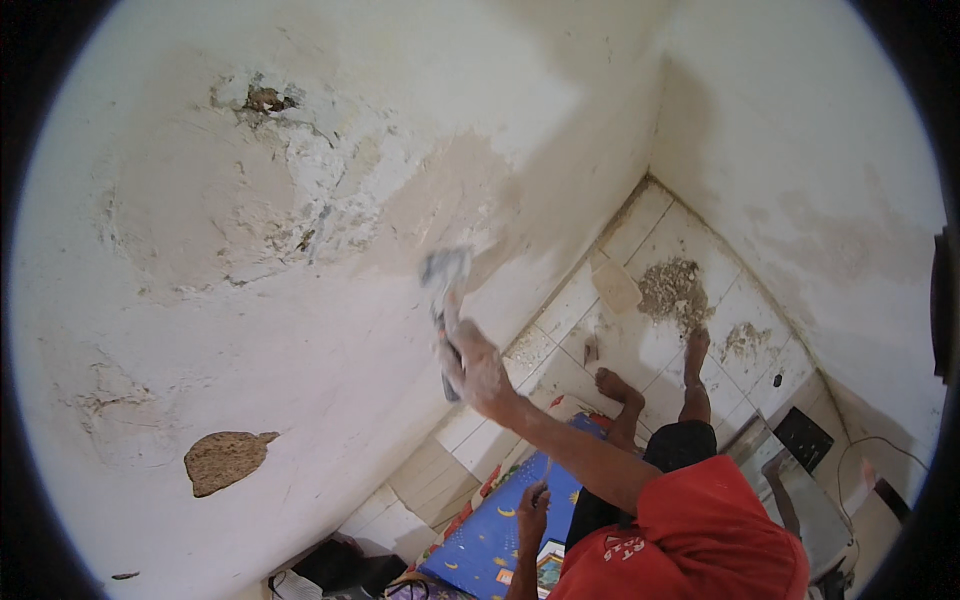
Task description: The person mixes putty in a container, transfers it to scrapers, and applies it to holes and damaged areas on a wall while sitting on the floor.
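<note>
My right hand (482, 378) reaches out to the white wall, closed around a putty knife (446, 268). The blade is smeared by motion and lies against or close to the wall, by a damp-looking beige plaster patch (455, 190). Whitish dust or filler coats the fingers. Lower down, my left hand (533, 512) is held near my body, closed on a thin tool (543, 478) whose kind I cannot make out. Left of the putty knife, the wall has rough, flaking plaster (335, 180), a small deep hole (268, 98) and a bare brown patch (228, 462).
A blue patterned mattress (490, 545) lies below my left hand. Crumbled debris (672, 292) and a pale plastic piece (615, 287) sit on the tiled floor (637, 222) near my bare feet. At right are a glass-topped surface (790, 490) and a cable (880, 440); dark bags (345, 572) lie bottom left.
</note>
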A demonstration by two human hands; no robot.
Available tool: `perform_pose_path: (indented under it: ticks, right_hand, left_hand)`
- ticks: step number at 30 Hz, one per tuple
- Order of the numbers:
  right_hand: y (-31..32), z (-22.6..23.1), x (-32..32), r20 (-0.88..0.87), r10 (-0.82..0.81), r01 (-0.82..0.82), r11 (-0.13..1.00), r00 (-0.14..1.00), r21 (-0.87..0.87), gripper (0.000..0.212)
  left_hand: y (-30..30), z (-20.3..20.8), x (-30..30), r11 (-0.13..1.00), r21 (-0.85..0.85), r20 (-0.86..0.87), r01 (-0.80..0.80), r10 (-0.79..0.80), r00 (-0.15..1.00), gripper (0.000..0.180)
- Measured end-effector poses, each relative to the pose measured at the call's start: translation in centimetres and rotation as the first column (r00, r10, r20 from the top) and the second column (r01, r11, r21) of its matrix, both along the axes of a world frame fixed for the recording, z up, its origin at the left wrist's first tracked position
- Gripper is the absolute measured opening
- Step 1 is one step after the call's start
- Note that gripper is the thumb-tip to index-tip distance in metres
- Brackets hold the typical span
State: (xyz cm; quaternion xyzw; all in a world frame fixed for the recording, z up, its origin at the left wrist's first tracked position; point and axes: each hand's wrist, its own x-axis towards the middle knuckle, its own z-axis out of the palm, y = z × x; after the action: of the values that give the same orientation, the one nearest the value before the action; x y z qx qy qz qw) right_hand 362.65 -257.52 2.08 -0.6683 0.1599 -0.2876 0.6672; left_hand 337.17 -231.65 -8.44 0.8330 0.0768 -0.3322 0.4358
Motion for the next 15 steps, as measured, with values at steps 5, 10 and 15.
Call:
perform_pose_path:
  ticks: [5,10,15]
  right_hand:
    - [0.5,-4.9,-5.0,0.086,0.140,-0.128,0.984,0.986,-0.126,0.040]
    - [-6.7,-5.6,-1.8,-0.050,0.088,-0.054,0.878,0.995,0.476,0.028]
    - [-5.4,-8.5,5.0,-0.046,-0.301,0.300,0.954,0.953,-0.016,0.030]
  left_hand:
    - [-0.2,0.9,0.9,0.997,0.060,0.007,0.049,-0.049,0.999,0.029]
    - [0.1,1.3,0.7,0.997,0.072,-0.030,0.000,0.002,1.000,0.029]
    - [0.4,0.6,0.0,0.999,0.036,-0.008,0.015,-0.015,1.000,0.027]
